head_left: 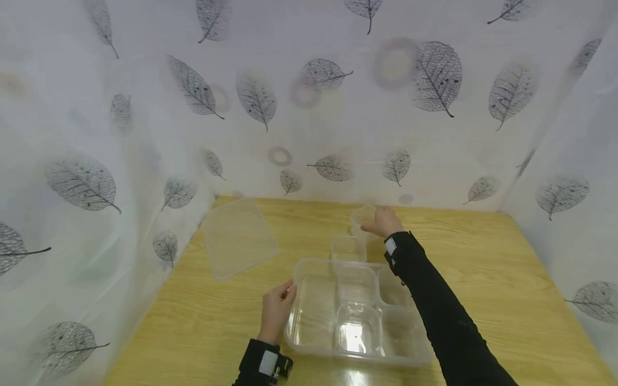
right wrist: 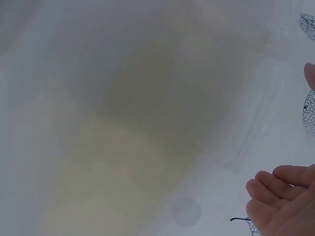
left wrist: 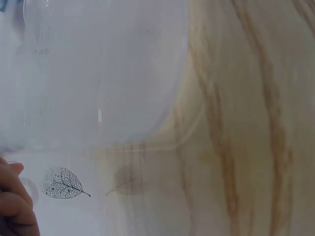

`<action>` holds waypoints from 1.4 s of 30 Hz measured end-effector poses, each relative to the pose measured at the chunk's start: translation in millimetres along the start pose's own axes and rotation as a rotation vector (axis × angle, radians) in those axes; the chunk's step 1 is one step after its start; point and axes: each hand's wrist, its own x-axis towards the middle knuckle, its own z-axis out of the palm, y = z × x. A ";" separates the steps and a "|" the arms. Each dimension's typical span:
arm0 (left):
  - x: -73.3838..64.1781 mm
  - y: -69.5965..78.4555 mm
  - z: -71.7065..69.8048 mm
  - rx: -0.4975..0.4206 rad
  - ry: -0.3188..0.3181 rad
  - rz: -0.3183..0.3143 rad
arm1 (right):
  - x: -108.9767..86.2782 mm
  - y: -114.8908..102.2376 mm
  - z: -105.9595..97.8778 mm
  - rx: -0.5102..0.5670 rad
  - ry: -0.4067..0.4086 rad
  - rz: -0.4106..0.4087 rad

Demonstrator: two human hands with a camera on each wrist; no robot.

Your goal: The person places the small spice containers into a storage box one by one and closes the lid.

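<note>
A clear plastic divided box [head_left: 314,351] stands on the table, with small clear cups sitting in it. At its left rim, my left hand [head_left: 277,310] grips the edge with curled fingers; the left wrist view shows the curled fingers [left wrist: 17,206] beside the clear wall. Behind the box, one small clear container [head_left: 348,249] stands close to its back rim. Farther back is another small clear container [head_left: 359,215]. My right hand [head_left: 383,221] is at that one's right side, thumb toward it. In the right wrist view the right fingers [right wrist: 278,196] are loosely extended, apart from the thumb.
A flat translucent lid [head_left: 238,238] lies on the wooden table [head_left: 492,279] at the back left. White curtains with a leaf print [head_left: 328,112] enclose the back and both sides.
</note>
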 end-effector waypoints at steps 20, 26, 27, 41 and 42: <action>-0.3 -0.9 1.7 -0.001 -0.005 -0.014 | 4.2 19.1 21.6 -0.068 -0.061 0.027; 0.5 -0.9 0.7 0.005 -0.011 -0.019 | 4.9 17.7 23.4 -0.086 -0.067 0.034; 0.6 -1.0 0.6 0.003 -0.010 -0.018 | 4.9 17.3 23.6 -0.089 -0.067 0.037; 0.1 0.3 0.5 -0.028 -0.008 -0.028 | -0.3 11.1 22.5 -0.070 -0.046 0.047; 0.0 0.2 0.3 -0.026 -0.010 -0.026 | -0.6 11.2 22.8 -0.074 -0.041 0.047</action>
